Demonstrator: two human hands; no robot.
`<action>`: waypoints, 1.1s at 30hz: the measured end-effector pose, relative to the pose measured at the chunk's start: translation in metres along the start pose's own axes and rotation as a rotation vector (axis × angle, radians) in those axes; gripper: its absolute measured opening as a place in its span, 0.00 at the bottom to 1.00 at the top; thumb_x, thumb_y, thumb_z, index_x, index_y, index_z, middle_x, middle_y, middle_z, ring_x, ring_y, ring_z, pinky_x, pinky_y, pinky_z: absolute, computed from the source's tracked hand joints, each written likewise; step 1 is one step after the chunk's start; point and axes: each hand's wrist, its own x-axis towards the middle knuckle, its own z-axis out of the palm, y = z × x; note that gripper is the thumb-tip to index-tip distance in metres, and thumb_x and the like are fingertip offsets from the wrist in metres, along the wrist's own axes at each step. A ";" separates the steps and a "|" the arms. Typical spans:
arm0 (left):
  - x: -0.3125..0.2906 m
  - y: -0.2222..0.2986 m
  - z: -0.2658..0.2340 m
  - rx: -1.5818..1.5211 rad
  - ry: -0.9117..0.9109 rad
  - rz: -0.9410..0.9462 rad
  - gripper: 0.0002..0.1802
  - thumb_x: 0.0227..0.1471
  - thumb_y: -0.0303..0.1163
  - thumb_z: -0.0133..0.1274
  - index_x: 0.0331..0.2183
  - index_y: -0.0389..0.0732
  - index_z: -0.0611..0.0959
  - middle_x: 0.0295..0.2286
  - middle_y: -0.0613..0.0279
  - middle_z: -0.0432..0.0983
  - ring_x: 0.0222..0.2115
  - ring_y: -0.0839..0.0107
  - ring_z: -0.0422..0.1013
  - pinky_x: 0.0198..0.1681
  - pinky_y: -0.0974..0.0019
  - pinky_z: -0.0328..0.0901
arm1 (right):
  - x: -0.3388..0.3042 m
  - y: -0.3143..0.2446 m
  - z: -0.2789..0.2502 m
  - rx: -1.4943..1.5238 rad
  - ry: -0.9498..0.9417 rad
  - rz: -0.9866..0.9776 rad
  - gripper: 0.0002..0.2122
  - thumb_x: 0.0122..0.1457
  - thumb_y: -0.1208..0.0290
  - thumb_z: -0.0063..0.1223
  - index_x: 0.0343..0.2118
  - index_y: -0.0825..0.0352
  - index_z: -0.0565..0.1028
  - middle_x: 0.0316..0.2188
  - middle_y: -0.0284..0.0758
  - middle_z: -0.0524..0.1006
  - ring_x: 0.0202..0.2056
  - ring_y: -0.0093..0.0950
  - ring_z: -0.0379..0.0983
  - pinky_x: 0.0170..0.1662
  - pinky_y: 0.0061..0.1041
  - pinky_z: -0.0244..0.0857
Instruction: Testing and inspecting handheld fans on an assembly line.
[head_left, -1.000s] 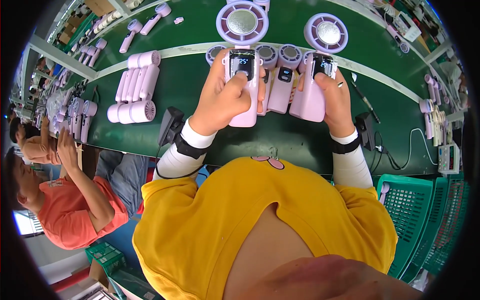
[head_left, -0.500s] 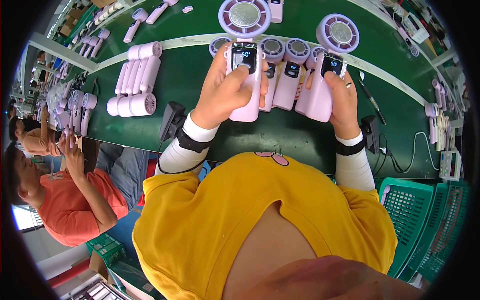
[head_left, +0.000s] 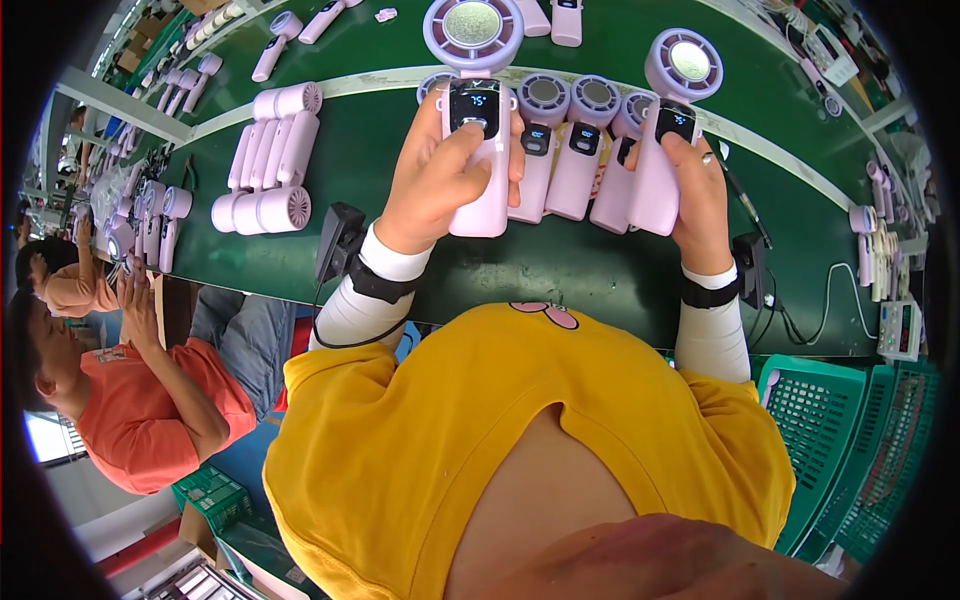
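My left hand (head_left: 432,190) is closed round the handle of a pink handheld fan (head_left: 486,190), its thumb pressing the button below a lit display. The fan's round purple-rimmed head points away from me, with a silvery centre. In my right hand (head_left: 700,205) is a second pink handheld fan (head_left: 655,190), its display also lit and my thumb at the screen's lower edge. Between and behind the two held fans, several more fans (head_left: 575,170) lie side by side on the green table, some with lit displays. My hands partly cover the outer ones.
Left of my hands lies a stacked group of pink fans (head_left: 275,160). A black pen (head_left: 745,205) and a white cable (head_left: 830,300) are on the right. Green plastic baskets (head_left: 815,400) stand at lower right. A co-worker in an orange shirt (head_left: 150,410) sits at left.
The displays on both held fans have changed their readings. My left hand's fan has shifted slightly left and up; my right hand has moved slightly right. More lights show on the fans behind.
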 end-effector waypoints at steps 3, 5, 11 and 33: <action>0.000 -0.001 0.000 0.004 0.003 0.011 0.24 0.36 0.17 0.35 0.42 0.36 0.59 0.32 0.53 0.66 0.24 0.67 0.67 0.23 0.64 0.67 | 0.001 -0.001 -0.006 -0.031 0.020 0.005 0.12 0.53 0.65 0.40 0.35 0.69 0.67 0.24 0.36 0.73 0.24 0.21 0.68 0.27 0.19 0.62; 0.000 -0.001 -0.001 0.004 -0.010 0.024 0.23 0.37 0.18 0.35 0.42 0.36 0.60 0.32 0.52 0.65 0.25 0.66 0.67 0.23 0.65 0.67 | 0.002 0.000 -0.009 -0.049 0.111 0.052 0.13 0.54 0.63 0.41 0.34 0.69 0.67 0.24 0.35 0.72 0.24 0.20 0.68 0.27 0.18 0.62; 0.002 -0.002 -0.009 -0.048 -0.021 -0.004 0.21 0.40 0.21 0.36 0.42 0.35 0.60 0.32 0.52 0.65 0.25 0.66 0.67 0.24 0.65 0.67 | 0.014 0.007 -0.050 -0.180 0.256 0.206 0.15 0.53 0.60 0.44 0.32 0.69 0.68 0.22 0.34 0.72 0.24 0.19 0.68 0.26 0.17 0.61; 0.039 0.033 0.047 -0.110 -0.516 -0.091 0.27 0.50 0.37 0.44 0.48 0.35 0.56 0.35 0.52 0.66 0.29 0.68 0.67 0.26 0.68 0.65 | 0.031 -0.091 0.039 -0.194 -0.155 -0.691 0.31 0.53 0.48 0.39 0.47 0.75 0.60 0.39 0.37 0.68 0.39 0.23 0.65 0.43 0.20 0.57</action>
